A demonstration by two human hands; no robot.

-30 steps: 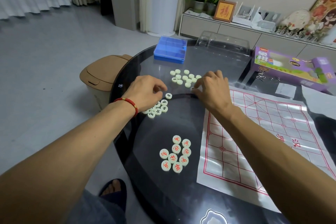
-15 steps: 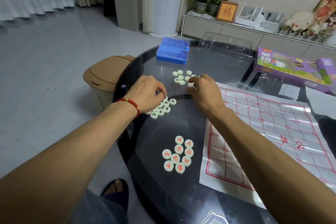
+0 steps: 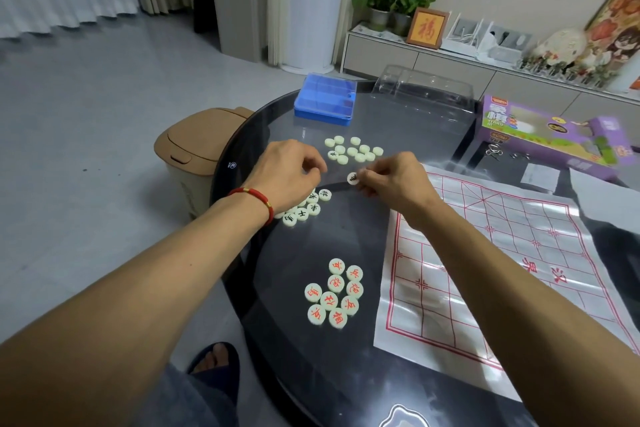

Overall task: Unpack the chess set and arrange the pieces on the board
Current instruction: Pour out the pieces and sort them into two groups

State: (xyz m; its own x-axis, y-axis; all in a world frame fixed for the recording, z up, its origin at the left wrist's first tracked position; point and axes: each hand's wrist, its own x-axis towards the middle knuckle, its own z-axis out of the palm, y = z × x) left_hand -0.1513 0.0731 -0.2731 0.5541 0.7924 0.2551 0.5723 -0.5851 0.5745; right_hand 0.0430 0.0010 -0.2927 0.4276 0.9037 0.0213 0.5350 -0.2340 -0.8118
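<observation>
Above table (image 3: 346,374), newly lifted piece (image 3: 352,178)

Most lettering here is Chinese. The paper board (image 3: 502,253) carries large red characters near its right side, seen upside down; 界 and 汉 can be made out. The framed picture (image 3: 426,28) on the cabinet in the upper middle shows a red 福 on orange. The purple box (image 3: 554,139) at the right has green characters, 象棋, at its left end, with small print beneath too fine to read. The red-marked pieces (image 3: 332,291) and the black-marked pieces (image 3: 306,208) each bear one character, mostly too small or tilted to tell; one black one reads 士.
</observation>
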